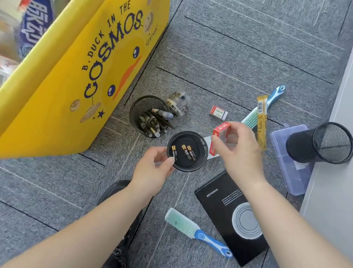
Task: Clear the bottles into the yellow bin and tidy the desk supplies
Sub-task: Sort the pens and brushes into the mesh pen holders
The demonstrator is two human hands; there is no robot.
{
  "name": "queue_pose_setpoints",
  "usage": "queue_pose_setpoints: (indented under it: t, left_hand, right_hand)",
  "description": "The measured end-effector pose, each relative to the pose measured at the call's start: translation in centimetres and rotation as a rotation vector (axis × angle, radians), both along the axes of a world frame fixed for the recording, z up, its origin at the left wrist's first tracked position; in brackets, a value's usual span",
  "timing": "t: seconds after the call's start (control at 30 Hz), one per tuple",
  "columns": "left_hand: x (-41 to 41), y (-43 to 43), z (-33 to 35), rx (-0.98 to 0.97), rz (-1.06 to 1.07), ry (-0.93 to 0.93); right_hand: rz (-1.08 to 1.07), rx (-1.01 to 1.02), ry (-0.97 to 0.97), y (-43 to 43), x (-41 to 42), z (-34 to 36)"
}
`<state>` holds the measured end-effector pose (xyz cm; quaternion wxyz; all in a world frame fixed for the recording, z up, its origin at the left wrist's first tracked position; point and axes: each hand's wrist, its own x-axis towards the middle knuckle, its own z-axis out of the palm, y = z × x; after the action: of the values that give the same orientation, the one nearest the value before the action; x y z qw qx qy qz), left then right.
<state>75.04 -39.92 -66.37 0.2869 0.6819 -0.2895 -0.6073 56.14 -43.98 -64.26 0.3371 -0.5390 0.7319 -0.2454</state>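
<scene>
A grey ribbed carpet (243,51) covers the floor. At far left, a smooth yellow bin (67,82) with slanted sides is printed with dark lettering. Inside it are clear plastic bottles (15,13), blurred.

Just right of the bin, a black wire-mesh pen holder (142,107) lies tipped, with dark pens (154,122) spilling from it. A small clear jar (179,102) lies touching it.

In the centre, the left hand (152,172) pinches a slim black-and-gold battery (174,153) at the rim of a round black cup (188,151). Two more batteries (188,152) lie on the cup's bottom.

The right hand (240,151) grips a small red box (221,129) with a clear side, just above the cup's right edge.

Beyond it lie a white eraser (218,112), a blue-handled brush (267,102) with pale green bristles, and a flat yellow sachet (261,124).

Nearer, a matte black notebook (224,202) lies under the right forearm, with a second brush (198,232) touching its left edge.

At right, a translucent purple plastic case (291,167) lies by a pale wall, with a second mesh cup (323,142) lying on its side on top.
</scene>
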Motion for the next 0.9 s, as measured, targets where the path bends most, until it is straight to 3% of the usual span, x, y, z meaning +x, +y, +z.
queue_pose_setpoints:
  t: [0.1,0.2,0.27,0.33,0.43,0.63,0.8,0.9]
  left_hand:
    - [0.0,0.0,-0.1,-0.004,0.005,-0.005]
    - [-0.2,0.0,-0.1,-0.024,0.007,-0.019]
    - [-0.1,-0.1,-0.2,-0.032,-0.004,-0.025]
    - [0.0,-0.2,-0.3,-0.037,-0.017,-0.03]
    - [0.1,-0.2,-0.5,-0.038,-0.019,-0.039]
    - [0.0,-0.1,-0.1,-0.046,0.003,0.002]
    - [0.0,-0.1,0.0,-0.036,0.014,0.039]
    - [0.0,-0.1,0.0,-0.038,0.015,0.049]
  right_hand:
    - [-0.006,-0.023,-0.201,-0.3,1.7,1.4]
    - [0.166,0.033,-0.268,0.3,3.0,1.1]
    - [0.361,0.059,-0.131,0.9,3.3,0.5]
    - [0.513,-0.044,0.064,1.4,3.5,-0.1]
    - [0.587,-0.116,0.28,1.6,3.7,-0.8]
    - [0.656,0.023,0.323,0.7,3.6,-1.7]
    - [0.788,-0.122,0.512,0.2,3.6,-1.9]
    - [0.795,-0.194,0.519,0.0,3.4,-1.5]
